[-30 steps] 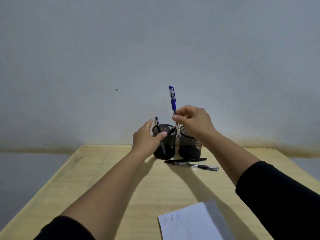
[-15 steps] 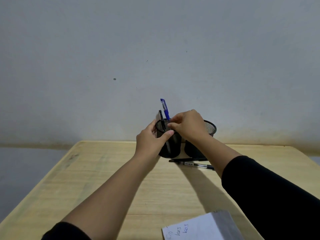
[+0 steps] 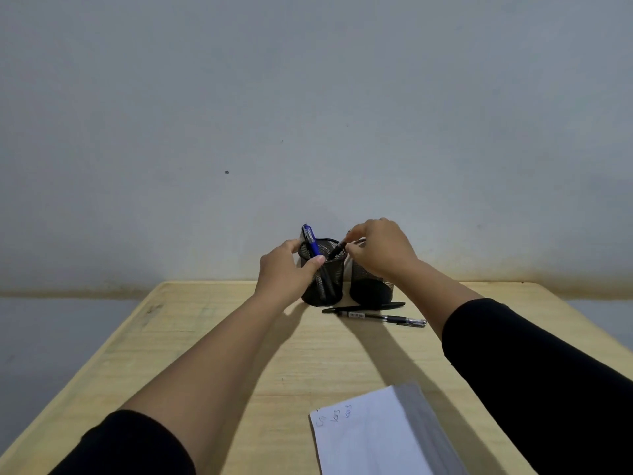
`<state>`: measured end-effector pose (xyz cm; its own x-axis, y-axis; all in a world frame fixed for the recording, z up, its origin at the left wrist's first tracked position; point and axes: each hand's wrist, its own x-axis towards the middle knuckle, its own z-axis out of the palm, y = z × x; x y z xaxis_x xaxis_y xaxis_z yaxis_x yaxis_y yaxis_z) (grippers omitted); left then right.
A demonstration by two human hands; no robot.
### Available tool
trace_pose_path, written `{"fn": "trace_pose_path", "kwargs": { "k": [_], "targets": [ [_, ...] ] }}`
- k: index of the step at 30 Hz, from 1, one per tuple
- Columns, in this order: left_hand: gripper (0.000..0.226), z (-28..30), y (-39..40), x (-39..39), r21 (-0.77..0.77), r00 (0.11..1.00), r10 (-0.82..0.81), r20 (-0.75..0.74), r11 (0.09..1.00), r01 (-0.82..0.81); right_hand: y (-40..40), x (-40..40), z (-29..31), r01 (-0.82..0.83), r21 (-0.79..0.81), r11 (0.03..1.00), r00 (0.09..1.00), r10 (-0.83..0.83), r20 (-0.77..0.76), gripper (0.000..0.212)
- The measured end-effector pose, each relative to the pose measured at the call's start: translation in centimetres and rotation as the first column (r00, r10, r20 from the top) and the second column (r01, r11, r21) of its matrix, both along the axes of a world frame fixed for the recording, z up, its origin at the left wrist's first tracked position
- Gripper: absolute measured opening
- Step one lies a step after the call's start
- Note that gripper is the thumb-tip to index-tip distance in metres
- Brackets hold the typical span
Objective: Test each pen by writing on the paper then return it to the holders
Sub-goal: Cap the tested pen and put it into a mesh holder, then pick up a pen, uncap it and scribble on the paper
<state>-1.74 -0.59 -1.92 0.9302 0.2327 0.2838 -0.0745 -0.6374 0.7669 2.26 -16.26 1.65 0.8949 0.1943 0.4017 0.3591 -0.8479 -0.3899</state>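
Note:
Two black mesh pen holders stand at the table's far edge. My left hand (image 3: 287, 269) grips the rim of the left holder (image 3: 329, 286). A blue pen (image 3: 309, 240) stands in it, leaning left against my thumb. My right hand (image 3: 380, 250) pinches the top of a black pen (image 3: 337, 251) that leans in the same holder. The right holder (image 3: 370, 291) is partly hidden behind my right wrist. Two more pens lie on the table in front of the holders: a black one (image 3: 363, 307) and a clear-barrelled one (image 3: 383, 318).
A white sheet of paper (image 3: 370, 437) with a few scribbles lies near the front right of the wooden table (image 3: 212, 344). A bare grey wall rises right behind the holders.
The blue pen went down into the left holder and my right hand let it go. That hand shifted right onto the black pen. My left hand closed on the holder's rim.

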Motion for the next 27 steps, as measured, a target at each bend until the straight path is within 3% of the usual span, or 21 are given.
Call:
{"fn": "trace_pose_path", "kwargs": {
  "k": [5, 8, 12, 19, 27],
  "targets": [
    [0.043, 0.8, -2.5, -1.6, 0.195, 0.993, -0.113, 0.039, 0.975, 0.104, -3.4, -2.7, 0.0, 0.057, -0.090, 0.994, 0.998, -0.059, -0.020, 0.025],
    [0.034, 0.1, -4.5, -2.0, 0.320, 0.978, -0.207, -0.026, 0.925, 0.205, -5.4, -3.6, -1.2, 0.085, -0.089, 0.992, 0.994, -0.091, -0.064, 0.026],
    [0.039, -2.0, -7.2, -1.7, 0.432, 0.951, -0.278, -0.132, 0.848, 0.308, -8.0, -4.4, -3.9, 0.102, -0.068, 0.992, 0.984, -0.111, -0.139, 0.026],
    [0.037, -4.6, -9.5, 0.0, 0.552, 0.936, -0.276, -0.220, 0.756, 0.352, -10.5, -3.3, -8.4, 0.126, -0.007, 0.992, 0.961, -0.124, -0.249, 0.034],
    [0.025, -5.9, -9.9, 0.9, 0.636, 0.944, -0.278, -0.177, 0.700, 0.326, -11.3, -2.6, -10.2, 0.084, -0.031, 0.996, 0.970, -0.089, -0.227, 0.026]
  ]
}}
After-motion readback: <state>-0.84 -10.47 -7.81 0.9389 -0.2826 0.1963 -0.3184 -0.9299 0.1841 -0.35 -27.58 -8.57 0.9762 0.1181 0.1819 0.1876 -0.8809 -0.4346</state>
